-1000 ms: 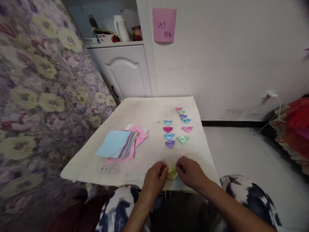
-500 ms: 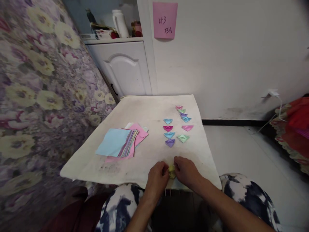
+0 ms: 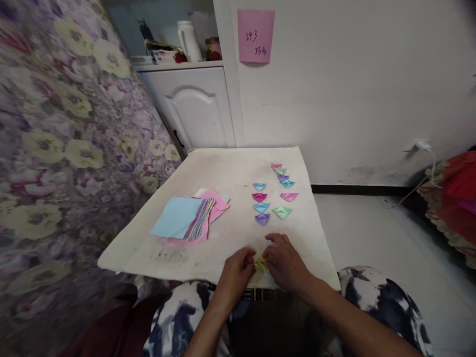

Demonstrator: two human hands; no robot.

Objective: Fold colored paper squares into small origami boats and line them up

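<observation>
A small piece of yellow folded paper [image 3: 261, 265] lies between my two hands, near the table's front edge. My left hand [image 3: 237, 270] has curled fingers, with the thumb and forefinger at the paper's left side. On the opposite side, my right hand [image 3: 284, 263] pinches the paper's right edge, its forefinger raised slightly above. Fingers partly cover the paper. Beyond the hands sit several small folded paper boats in two columns, among them a purple one [image 3: 262, 219], a green one [image 3: 282, 212] and a magenta one [image 3: 259, 198].
A stack of coloured paper sheets [image 3: 178, 218] lies on the left of the cloth-covered table [image 3: 223, 163]. A floral curtain or wall covering [image 3: 74, 124] borders the left side. Behind the table stand a white cabinet [image 3: 197, 109] and a wall bearing a pink note [image 3: 256, 37].
My fingers have loosened a little around the yellow paper, which now shows more folded edges. The right forefinger has lifted. The whole view has shifted slightly.
</observation>
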